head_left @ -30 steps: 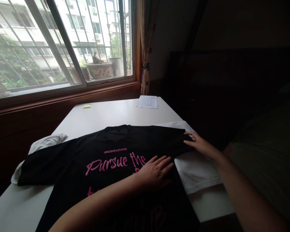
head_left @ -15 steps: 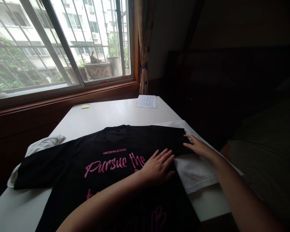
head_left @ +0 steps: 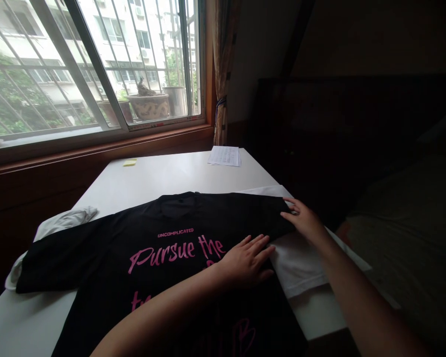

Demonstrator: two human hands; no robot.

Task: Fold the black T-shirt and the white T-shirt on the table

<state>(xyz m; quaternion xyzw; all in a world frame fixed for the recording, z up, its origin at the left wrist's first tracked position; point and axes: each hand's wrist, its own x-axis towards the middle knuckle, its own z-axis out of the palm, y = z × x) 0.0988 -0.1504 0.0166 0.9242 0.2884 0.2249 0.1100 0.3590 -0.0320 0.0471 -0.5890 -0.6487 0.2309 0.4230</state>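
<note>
A black T-shirt (head_left: 134, 223) with pink lettering lies spread out, its neckline toward the window. My left hand (head_left: 247, 260) rests flat on the right part of its chest, fingers spread. At the end of the right sleeve is my right hand (head_left: 301, 218), its fingers apart and touching the sleeve's edge. Beneath the black shirt lies a white garment (head_left: 301, 270), which shows past the right sleeve. More white cloth (head_left: 65, 220) sticks out, crumpled, behind and beyond the left sleeve.
The white table (head_left: 163, 171) bears a few printed sheets (head_left: 225, 155) at its far edge and a small yellow note (head_left: 130, 162) at the far left. Behind it are a barred window and a tied curtain (head_left: 222, 74). Dark furniture stands to the right.
My left hand has slid slightly right, its fingers still spread on the shirt. My right hand has shifted a little toward the far corner of the sleeve end.
</note>
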